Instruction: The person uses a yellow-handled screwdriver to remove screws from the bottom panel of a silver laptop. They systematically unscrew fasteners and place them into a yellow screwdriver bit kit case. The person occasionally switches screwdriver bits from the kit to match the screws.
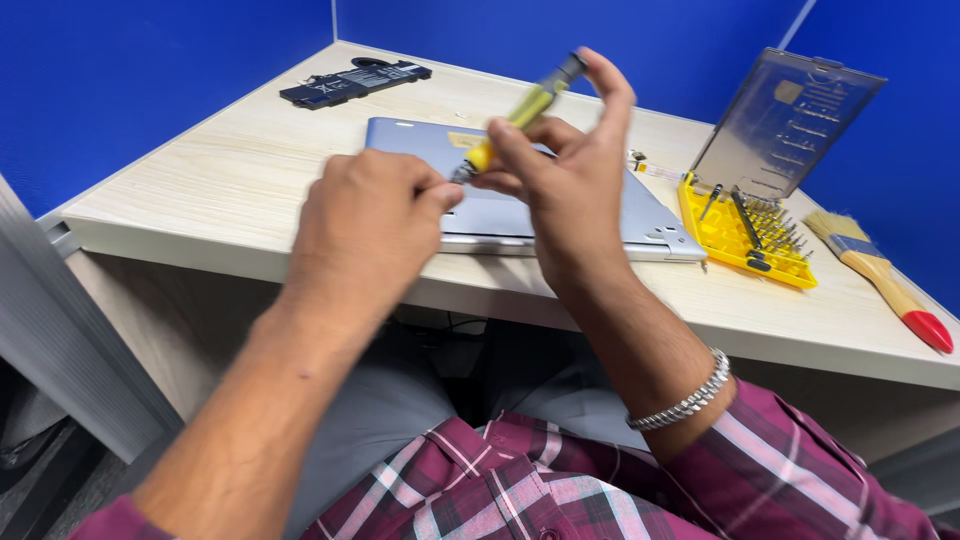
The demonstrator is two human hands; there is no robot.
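Observation:
My right hand point(570, 180) grips a yellow-handled screwdriver point(525, 108), tilted with its grey cap up and to the right. My left hand point(365, 215) pinches the screwdriver's metal tip end near its lower left. Both hands hover above a closed silver laptop point(655, 225) lying on the light wood desk point(220, 180). The tip itself is hidden by my fingers.
An open yellow bit case point(745, 235) with a clear lid point(785, 120) stands to the right of the laptop. A paintbrush with a red-tipped wooden handle point(885, 280) lies at the far right. A flat black battery pack point(350, 80) rests at the back left. Blue partition walls surround the desk.

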